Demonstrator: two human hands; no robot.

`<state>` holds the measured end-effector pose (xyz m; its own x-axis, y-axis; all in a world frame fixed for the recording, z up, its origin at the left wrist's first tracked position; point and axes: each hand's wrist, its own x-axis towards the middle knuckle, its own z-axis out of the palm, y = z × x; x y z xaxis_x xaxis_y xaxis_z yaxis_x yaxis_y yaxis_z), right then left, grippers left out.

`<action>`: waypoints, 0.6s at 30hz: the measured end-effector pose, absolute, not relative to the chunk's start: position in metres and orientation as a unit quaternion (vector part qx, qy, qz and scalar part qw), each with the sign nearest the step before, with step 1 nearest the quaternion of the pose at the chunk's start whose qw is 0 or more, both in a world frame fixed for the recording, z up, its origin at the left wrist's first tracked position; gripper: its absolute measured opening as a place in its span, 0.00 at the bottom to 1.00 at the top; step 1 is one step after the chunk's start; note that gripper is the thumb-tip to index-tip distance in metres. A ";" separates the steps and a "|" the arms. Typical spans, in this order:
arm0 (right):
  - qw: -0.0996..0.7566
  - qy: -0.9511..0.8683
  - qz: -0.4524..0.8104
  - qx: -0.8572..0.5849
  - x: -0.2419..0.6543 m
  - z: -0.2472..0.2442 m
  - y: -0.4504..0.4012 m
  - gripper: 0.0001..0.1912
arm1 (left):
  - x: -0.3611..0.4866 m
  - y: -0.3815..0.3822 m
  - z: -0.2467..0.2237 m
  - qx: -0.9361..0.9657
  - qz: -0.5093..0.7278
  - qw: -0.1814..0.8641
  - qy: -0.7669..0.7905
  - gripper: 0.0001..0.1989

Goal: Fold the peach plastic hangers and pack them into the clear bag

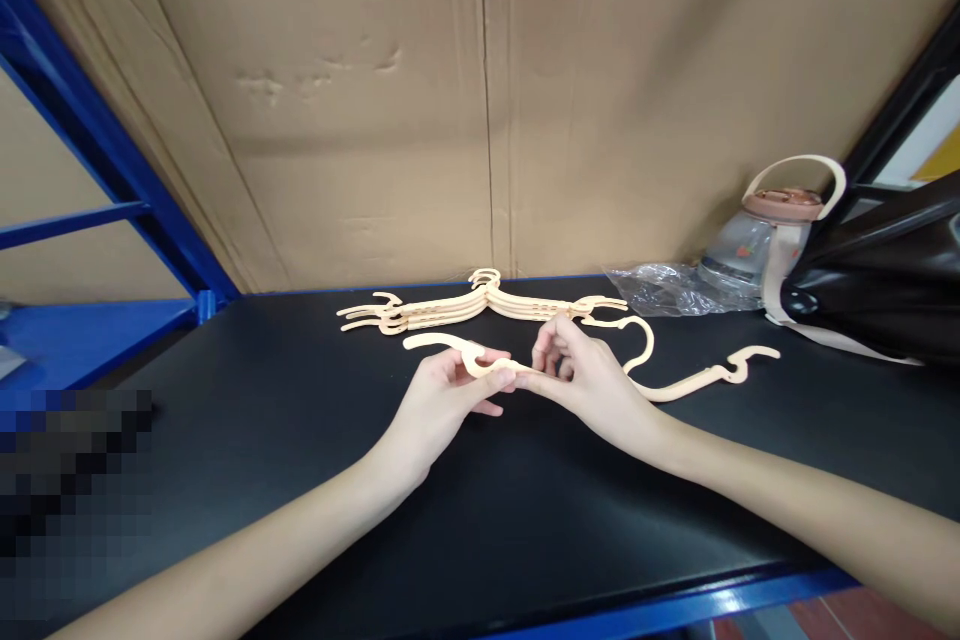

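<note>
My left hand (435, 400) pinches a cream plastic hanger piece (439, 342) between thumb and fingers, just above the table. The piece's curved end tip points left. My right hand (600, 385) meets it at the left thumb, its thumb and index finger closed on the piece's right end. Beside and behind the right wrist lies a cream hanger part with a hook (686, 387); whether it joins the held piece is hidden by the hand. Beyond both hands, a stack of several matching cream hangers (450, 305) lies flat, hooks toward the back.
A black table (300, 480) with a blue front edge carries everything. Cardboard (360, 120) stands along the back. At the right are a clear plastic bag (660, 290), a water bottle (757, 235) with a strap, and a black bag (892, 270). A blue metal frame (112, 170) rises at left.
</note>
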<state>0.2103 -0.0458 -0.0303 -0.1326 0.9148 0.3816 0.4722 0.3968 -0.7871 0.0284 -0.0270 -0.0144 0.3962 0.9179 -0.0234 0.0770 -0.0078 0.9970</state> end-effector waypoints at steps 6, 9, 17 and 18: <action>0.422 -0.761 0.183 -0.458 0.209 -0.030 -0.047 0.15 | 0.027 -0.024 -0.010 0.577 0.396 0.581 0.416 0.14; 0.393 -0.814 0.031 -0.427 0.215 -0.021 -0.051 0.12 | 0.022 -0.018 -0.009 0.560 0.410 0.578 0.429 0.14; 0.382 -0.685 -0.244 -0.570 0.278 0.043 -0.048 0.10 | 0.009 0.002 -0.012 0.567 0.387 0.569 0.453 0.14; 0.351 -0.656 -0.245 -0.622 0.293 0.047 -0.045 0.12 | 0.008 0.004 -0.012 0.570 0.378 0.567 0.459 0.14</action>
